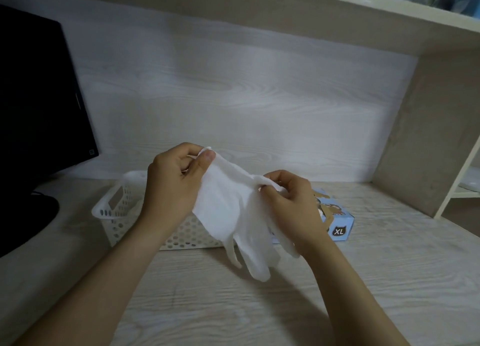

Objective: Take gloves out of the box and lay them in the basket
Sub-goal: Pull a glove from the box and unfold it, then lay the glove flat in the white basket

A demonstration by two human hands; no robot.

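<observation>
— Two hands are up over the desk (363, 280), both on one white glove (228, 210).

— How do they hold it?

— The left hand (171, 187) pinches the cuff edge between thumb and curled fingers, at the glove's 11 o'clock. The right hand (288, 205) pinches the same edge at its 2 o'clock, also with fingers curled. The cuff runs stretched between them, higher on the left side.

— And the rest of the glove?

— It hangs toward 6 o'clock, finger ends lowest, between the two forearms. Whether the tips touch the desk I cannot tell.

— Where is the basket?

— Just beyond, at the glove's 9 o'clock: a white perforated basket (114, 210), partly hidden by the left hand and wrist. What lies in it I cannot see.

— The box?

— At 3 o'clock, behind the right hand: a light blue box (340, 223) marked XL, flat on the desk, close to the basket's right end.

— Farther back?

— A dark monitor (33, 99) at 10 o'clock, and a pale wood-grain back panel (233, 99) at 12.
</observation>
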